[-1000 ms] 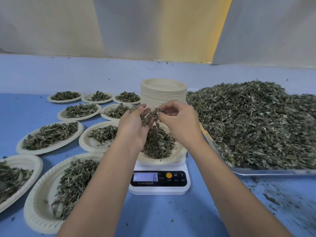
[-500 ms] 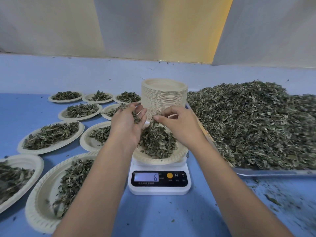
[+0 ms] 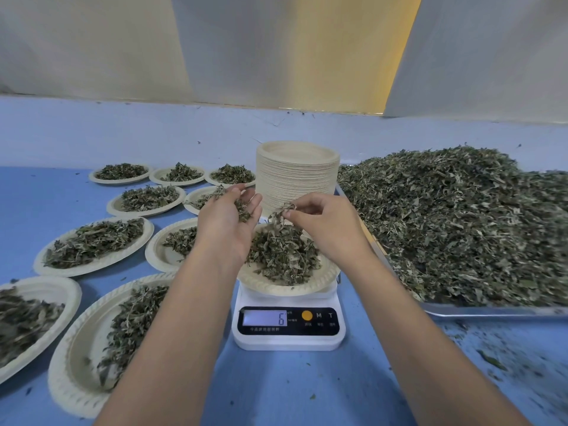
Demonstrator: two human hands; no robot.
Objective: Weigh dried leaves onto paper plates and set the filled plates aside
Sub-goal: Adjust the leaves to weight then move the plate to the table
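Dried leaves [image 3: 92,242] lie on the filled plates [image 3: 80,271] set in rows on the left side of the blue bench [image 3: 292,388]; they look done and put aside. Next comes the left hand [image 3: 229,222], raised just left of the white scale [image 3: 289,338]; its grip is loose, with the fingers almost straight and the hand curved like a little cup; a small bunch of leaves rests in it. Between the two hands sits the plate [image 3: 276,289] being filled; it stands on the scale and has a low heap of leaves in the middle; the screen [image 3: 265,318] shows a 6. Behind it stands a tall stack of empty plates [image 3: 296,179]. The right hand [image 3: 325,232] hangs just over the heap; its grip is a tight pinch, thumb against fingertips, with a few leaves dangling from it. Far right is the big tray [image 3: 491,311] piled with loose leaves.

I think the step now is topping up the plate to the right weight; which weight is wanted I cannot tell. To do it well, let go of only a few bits at a time from low down, so none fly off; aim for the middle of the heap; keep both hands off the plate and scale, since a touch would change the number; wait for the number to stop, then add more or take some back.
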